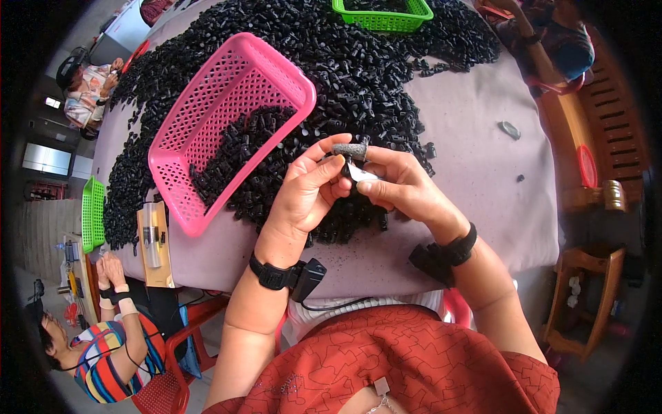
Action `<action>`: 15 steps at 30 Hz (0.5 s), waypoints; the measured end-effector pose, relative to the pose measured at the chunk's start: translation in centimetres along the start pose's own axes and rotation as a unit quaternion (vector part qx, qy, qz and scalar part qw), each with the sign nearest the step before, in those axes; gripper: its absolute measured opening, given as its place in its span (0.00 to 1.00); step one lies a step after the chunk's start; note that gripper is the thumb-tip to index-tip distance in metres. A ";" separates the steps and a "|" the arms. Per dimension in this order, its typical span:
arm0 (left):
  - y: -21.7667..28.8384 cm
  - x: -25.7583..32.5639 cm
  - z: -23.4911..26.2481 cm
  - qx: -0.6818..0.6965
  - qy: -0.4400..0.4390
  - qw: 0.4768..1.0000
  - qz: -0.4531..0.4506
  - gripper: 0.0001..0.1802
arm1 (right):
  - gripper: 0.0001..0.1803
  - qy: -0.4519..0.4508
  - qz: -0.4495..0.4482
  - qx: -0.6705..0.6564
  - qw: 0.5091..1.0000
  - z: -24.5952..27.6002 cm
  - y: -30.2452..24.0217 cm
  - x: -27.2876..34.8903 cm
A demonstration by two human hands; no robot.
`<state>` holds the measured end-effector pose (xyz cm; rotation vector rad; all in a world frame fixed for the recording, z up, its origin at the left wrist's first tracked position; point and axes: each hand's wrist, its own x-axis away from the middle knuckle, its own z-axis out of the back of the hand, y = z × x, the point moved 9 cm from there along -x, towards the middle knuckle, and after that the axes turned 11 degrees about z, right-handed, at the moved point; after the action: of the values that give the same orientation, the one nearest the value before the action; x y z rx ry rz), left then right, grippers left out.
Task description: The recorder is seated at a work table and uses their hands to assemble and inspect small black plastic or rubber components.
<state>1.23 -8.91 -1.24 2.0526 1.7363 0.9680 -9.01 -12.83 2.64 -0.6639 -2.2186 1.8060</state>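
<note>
My left hand [307, 183] and my right hand [407, 183] meet over the near edge of the black pile. My left fingers and thumb are closed on a small black plastic part [347, 166], mostly hidden by the fingers. A pale, flat, pointed piece [361, 174] is pinched under my right thumb, its tip against the black part; its exact kind is unclear. At the end of my right index finger is a grey speckled sleeve-like piece [349, 149], close to the left fingertips. Small black plastic parts [372, 90] are heaped beyond my hands.
A pink perforated basket [189, 200] lies tilted on the heap, black parts inside. Green baskets [379, 21] stand at the far side and left edge. A tan board [165, 272] lies left on the cloth-covered table [483, 207]. Other people [114, 352] sit around it.
</note>
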 end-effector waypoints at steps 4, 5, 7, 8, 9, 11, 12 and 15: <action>-0.2 -0.2 -0.3 -0.008 -0.014 1.000 0.005 0.21 | 0.24 -0.001 0.000 -0.032 1.000 0.5 0.4 0.0; -0.3 -0.2 -0.2 -0.004 -0.017 1.000 0.008 0.21 | 0.23 -0.007 -0.001 -0.038 0.999 0.5 0.5 0.0; -0.3 -0.2 -0.3 -0.001 -0.019 1.000 0.011 0.21 | 0.24 -0.012 0.000 -0.042 0.999 0.4 0.4 0.0; -0.3 -0.2 -0.4 0.003 -0.021 1.000 0.013 0.21 | 0.25 -0.016 0.000 -0.045 0.999 0.3 0.4 0.0; -0.3 -0.1 -0.5 0.007 -0.022 1.000 0.015 0.21 | 0.25 -0.017 0.000 -0.045 0.999 0.3 0.3 0.0; -0.1 -0.1 -0.2 0.010 -0.016 1.000 0.011 0.21 | 0.28 -0.034 0.008 -0.051 0.998 -0.4 -0.1 0.1; 0.0 -0.1 0.0 0.014 -0.012 1.000 0.007 0.21 | 0.28 -0.035 0.008 -0.051 0.998 -0.5 -0.1 0.1; 0.0 0.0 -0.1 0.011 -0.004 1.000 0.013 0.21 | 0.29 -0.031 0.008 -0.040 0.999 -0.4 -0.1 0.1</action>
<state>1.12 -8.95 -1.20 2.0956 1.7271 0.9508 -8.98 -12.45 2.80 -0.6525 -2.3426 1.7769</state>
